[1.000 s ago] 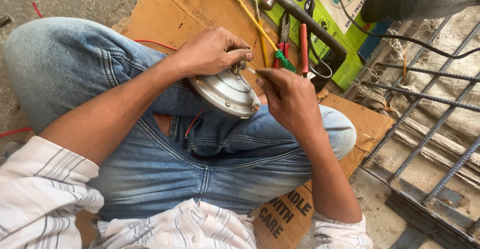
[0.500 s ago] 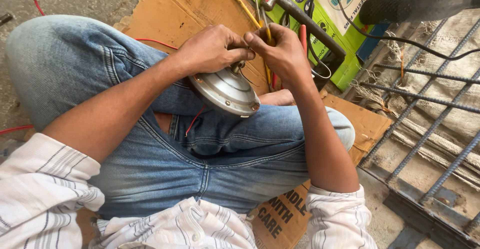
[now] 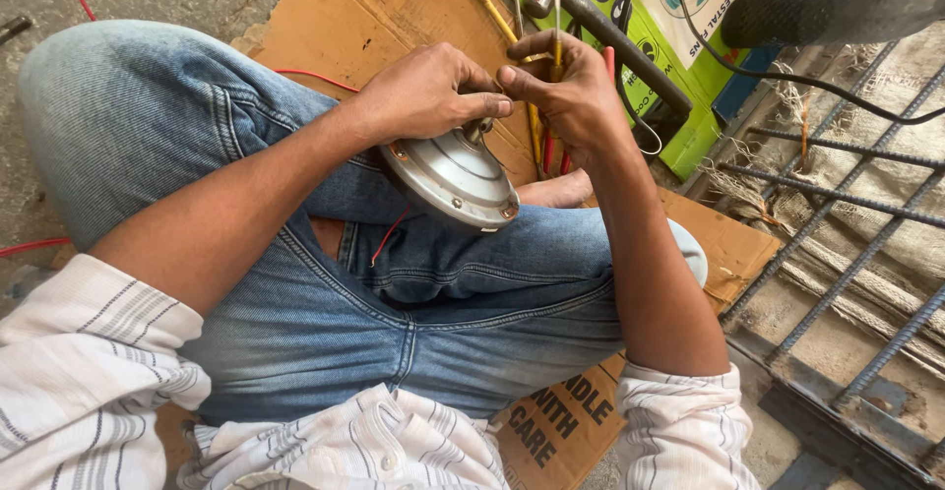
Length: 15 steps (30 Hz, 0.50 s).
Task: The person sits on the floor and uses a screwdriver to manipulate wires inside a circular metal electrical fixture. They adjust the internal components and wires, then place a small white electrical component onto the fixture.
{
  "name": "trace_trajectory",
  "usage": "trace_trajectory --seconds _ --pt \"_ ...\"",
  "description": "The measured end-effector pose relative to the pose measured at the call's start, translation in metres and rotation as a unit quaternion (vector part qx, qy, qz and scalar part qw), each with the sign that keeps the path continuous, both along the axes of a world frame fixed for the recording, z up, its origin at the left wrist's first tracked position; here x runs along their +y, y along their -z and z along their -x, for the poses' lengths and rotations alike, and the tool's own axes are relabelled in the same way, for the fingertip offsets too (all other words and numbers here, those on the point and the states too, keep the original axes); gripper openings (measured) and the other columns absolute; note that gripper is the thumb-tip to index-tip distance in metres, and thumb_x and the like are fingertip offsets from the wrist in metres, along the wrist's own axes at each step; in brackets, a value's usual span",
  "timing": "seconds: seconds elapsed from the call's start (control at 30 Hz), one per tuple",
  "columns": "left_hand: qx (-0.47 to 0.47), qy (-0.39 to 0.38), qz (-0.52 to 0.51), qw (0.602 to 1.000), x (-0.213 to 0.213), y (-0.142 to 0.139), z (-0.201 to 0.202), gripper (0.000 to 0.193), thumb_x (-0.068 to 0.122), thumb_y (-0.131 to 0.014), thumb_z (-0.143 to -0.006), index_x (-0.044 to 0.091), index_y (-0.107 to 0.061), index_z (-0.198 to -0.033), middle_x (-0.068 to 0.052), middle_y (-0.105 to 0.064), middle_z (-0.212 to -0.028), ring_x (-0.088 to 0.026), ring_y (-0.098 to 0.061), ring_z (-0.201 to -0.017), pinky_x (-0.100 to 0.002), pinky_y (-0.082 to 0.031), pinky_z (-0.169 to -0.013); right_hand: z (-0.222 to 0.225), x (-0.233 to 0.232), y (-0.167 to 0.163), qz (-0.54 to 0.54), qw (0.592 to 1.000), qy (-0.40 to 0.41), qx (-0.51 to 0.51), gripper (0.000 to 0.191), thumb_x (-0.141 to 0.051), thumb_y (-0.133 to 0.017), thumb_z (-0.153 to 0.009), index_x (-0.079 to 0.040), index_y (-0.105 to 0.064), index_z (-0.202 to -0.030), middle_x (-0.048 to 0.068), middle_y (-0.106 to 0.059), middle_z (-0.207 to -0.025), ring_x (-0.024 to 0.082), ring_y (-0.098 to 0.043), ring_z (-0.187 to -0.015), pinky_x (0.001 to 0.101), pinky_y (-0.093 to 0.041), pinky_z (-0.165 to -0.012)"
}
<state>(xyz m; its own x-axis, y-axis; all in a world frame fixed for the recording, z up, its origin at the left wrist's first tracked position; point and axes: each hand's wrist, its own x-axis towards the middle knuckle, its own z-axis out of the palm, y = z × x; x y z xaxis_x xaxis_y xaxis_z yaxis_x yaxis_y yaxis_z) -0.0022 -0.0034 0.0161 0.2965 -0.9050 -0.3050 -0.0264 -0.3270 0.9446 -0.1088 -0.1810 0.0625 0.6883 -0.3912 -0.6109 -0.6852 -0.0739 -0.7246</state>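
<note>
Person's sitting cross-legged on flattened cardboard (image 3: 394,8), with a round silver motor housing (image 3: 455,177) propped on the jeans (image 3: 325,323), tilted so its domed face looks up toward the camera. The left hand (image 3: 423,91) is curled over the top edge of the housing, fingers closed around it near the shaft, thumb stretched out toward the other hand. The right hand (image 3: 566,96) sits right next to it, thumb and fingertips pinched on a thin yellow-handled screwdriver (image 3: 556,52) that stands nearly upright, its metal shank poking up past the fingers. The two hands' thumbs are almost touching above the housing. A thin red wire (image 3: 389,236) hangs out from under the housing onto the jeans. Just beyond the hands there are red-handled pliers (image 3: 610,62) and a green box (image 3: 689,77) lying on the cardboard, and a rebar grid (image 3: 837,195) off to the right.
</note>
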Motion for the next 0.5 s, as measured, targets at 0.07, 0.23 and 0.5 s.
trace_trajectory --seconds 0.07,0.23,0.5 --pt "0.004 -0.003 -0.002 1.0 0.0001 0.0004 0.0003 0.033 0.043 -0.07 -0.092 0.012 -0.081 -0.092 -0.002 -0.075 -0.071 -0.012 -0.069 -0.062 -0.032 -0.053 -0.061 0.004 0.0012 -0.0038 -0.002 1.0 -0.004 -0.019 0.04 -0.01 -0.084 -0.088 -0.002 -0.064 -0.122 0.007 -0.074 -0.098 0.011 -0.07 -0.087 0.0236 -0.058 -0.075" --pt "0.004 -0.007 -0.004 1.0 0.0009 0.0015 0.0014 0.033 0.043 -0.07 -0.092 0.012 -0.081 -0.089 -0.001 -0.075 -0.069 -0.011 -0.07 -0.062 -0.032 -0.053 -0.061 0.0074 -0.0018 -0.003 -0.046 0.997 -0.01 -0.054 0.042 -0.003 -0.08 -0.093 -0.002 -0.06 -0.13 0.007 -0.075 -0.106 0.011 -0.069 -0.094 0.0244 -0.057 -0.08" --pt "0.014 -0.005 0.001 1.0 0.0025 0.0019 0.0008 0.036 0.044 -0.071 -0.091 0.009 -0.08 -0.083 -0.002 -0.074 -0.068 -0.012 -0.068 -0.06 -0.033 -0.052 -0.058 0.006 -0.0062 -0.0022 -0.055 0.989 -0.095 -0.096 0.031 0.002 -0.074 -0.096 -0.003 -0.055 -0.12 0.005 -0.071 -0.102 0.01 -0.068 -0.096 0.0259 -0.059 -0.088"
